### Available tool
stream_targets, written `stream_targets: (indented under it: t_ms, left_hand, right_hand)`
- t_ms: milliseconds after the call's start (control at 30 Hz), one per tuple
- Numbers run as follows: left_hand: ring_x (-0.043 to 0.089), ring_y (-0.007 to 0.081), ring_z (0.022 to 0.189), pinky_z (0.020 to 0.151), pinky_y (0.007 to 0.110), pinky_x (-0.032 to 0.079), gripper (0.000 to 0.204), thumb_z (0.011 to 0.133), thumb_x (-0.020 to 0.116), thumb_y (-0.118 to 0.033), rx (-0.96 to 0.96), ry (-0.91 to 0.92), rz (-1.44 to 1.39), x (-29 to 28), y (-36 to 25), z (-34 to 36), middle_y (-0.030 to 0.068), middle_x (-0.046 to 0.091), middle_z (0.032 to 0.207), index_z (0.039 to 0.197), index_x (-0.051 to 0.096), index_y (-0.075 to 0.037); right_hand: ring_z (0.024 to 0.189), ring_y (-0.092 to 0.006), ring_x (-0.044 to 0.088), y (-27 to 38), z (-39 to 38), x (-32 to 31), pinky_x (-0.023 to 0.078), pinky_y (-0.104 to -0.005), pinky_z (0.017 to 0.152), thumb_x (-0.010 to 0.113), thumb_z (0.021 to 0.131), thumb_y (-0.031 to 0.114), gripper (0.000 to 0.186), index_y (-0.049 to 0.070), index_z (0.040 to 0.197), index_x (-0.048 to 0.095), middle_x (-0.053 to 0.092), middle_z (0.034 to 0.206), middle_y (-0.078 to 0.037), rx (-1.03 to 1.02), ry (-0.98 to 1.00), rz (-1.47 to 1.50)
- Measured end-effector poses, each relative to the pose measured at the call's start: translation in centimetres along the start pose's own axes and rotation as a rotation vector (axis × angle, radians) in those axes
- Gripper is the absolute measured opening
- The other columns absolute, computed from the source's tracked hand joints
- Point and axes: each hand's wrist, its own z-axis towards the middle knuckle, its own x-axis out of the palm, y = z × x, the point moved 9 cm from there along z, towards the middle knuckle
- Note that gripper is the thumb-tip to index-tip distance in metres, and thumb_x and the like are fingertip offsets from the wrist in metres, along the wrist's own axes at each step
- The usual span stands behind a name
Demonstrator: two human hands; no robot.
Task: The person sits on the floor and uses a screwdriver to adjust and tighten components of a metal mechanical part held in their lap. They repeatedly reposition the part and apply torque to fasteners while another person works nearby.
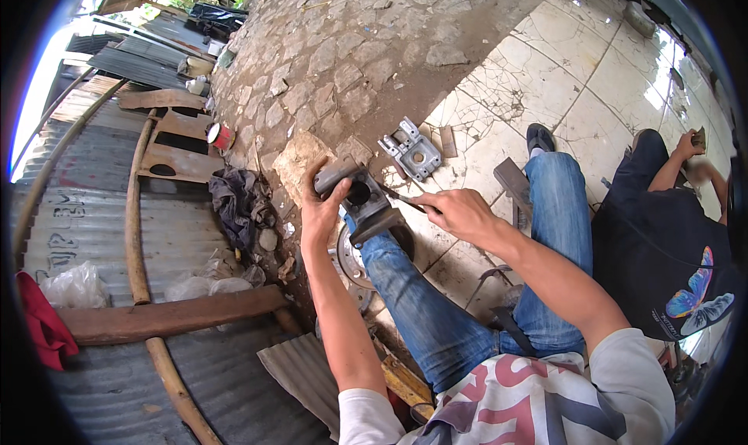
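My left hand [322, 217] is closed around the side of a grey metal brake caliper [352, 188] with a round dark bore. It holds the caliper raised above my left knee. My right hand [460, 217] grips a slim dark hand tool [405, 201], whose far end reaches the caliper's right side. Whether its tip touches the metal is hard to make out. Beyond my hands, a second, brighter silver metal casting [413, 150] with a round hole lies on the tiles. Under my left leg is a round metal disc [351, 259], partly hidden.
Corrugated metal sheets [93, 234] with wooden poles and a brown beam [171, 314] line the left. A dark cloth [236, 203] and a red can [221, 136] lie beside them. A dark metal block [513, 184] rests by my right leg. Another person [662, 242] sits close on the right.
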Motion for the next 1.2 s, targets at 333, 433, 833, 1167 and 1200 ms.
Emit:
stream_targets:
  t_ms: [333, 433, 833, 1167, 1200]
  left_hand:
    - [0.061, 0.0165, 0.099, 0.088, 0.032, 0.047, 0.053, 0.084, 0.073, -0.041, 0.032, -0.082, 0.136, 2.6, 0.0, -0.6, 0.0087, 0.068, 0.104, 0.114, 0.065, 0.002]
    - [0.064, 0.0145, 0.085, 0.078, 0.029, 0.050, 0.049, 0.084, 0.074, -0.041, -0.005, -0.043, 0.137, 3.1, -0.8, 0.0, 0.0066, 0.071, 0.093, 0.106, 0.069, 0.002]
    - [0.060, 0.0239, 0.103, 0.094, 0.036, 0.043, 0.072, 0.078, 0.072, -0.054, -0.094, 0.148, 0.347, 5.0, -1.9, 1.7, 0.0157, 0.066, 0.109, 0.116, 0.062, 0.006]
    - [0.056, 0.0238, 0.108, 0.098, 0.034, 0.040, 0.077, 0.079, 0.067, -0.061, -0.160, 0.141, 0.190, 6.2, 0.6, 3.5, 0.0162, 0.064, 0.113, 0.120, 0.060, 0.004]
    - [0.056, 0.0236, 0.108, 0.099, 0.034, 0.039, 0.078, 0.079, 0.067, -0.061, -0.173, 0.143, 0.183, 6.3, 1.2, 3.7, 0.0162, 0.064, 0.113, 0.121, 0.060, 0.004]
  right_hand:
    - [0.093, -0.0299, 0.069, 0.2, -0.2, -2.5, 0.054, -0.0375, 0.081, 0.059, 0.090, 0.012, 0.027, 0.009, 0.116, 0.065, 0.070, 0.105, -0.014, -0.055, -0.084, 0.180]
    - [0.082, -0.0326, 0.069, -0.6, -0.6, -1.8, 0.054, -0.0409, 0.073, 0.058, 0.090, 0.017, 0.026, 0.013, 0.114, 0.066, 0.071, 0.092, -0.016, -0.089, -0.112, 0.139]
    - [0.085, -0.0279, 0.070, -0.6, -0.5, -2.0, 0.054, -0.0365, 0.075, 0.061, 0.090, 0.013, 0.025, 0.011, 0.114, 0.067, 0.071, 0.096, -0.013, -0.015, -0.061, 0.126]
    - [0.093, -0.0237, 0.069, -0.6, -0.5, -4.8, 0.053, -0.0338, 0.080, 0.058, 0.093, 0.014, 0.025, 0.010, 0.117, 0.066, 0.071, 0.106, -0.011, 0.025, -0.148, 0.225]
    - [0.094, -0.0265, 0.069, -0.7, -0.6, -4.7, 0.053, -0.0353, 0.082, 0.058, 0.093, 0.017, 0.025, 0.011, 0.116, 0.067, 0.070, 0.106, -0.012, 0.006, -0.164, 0.234]
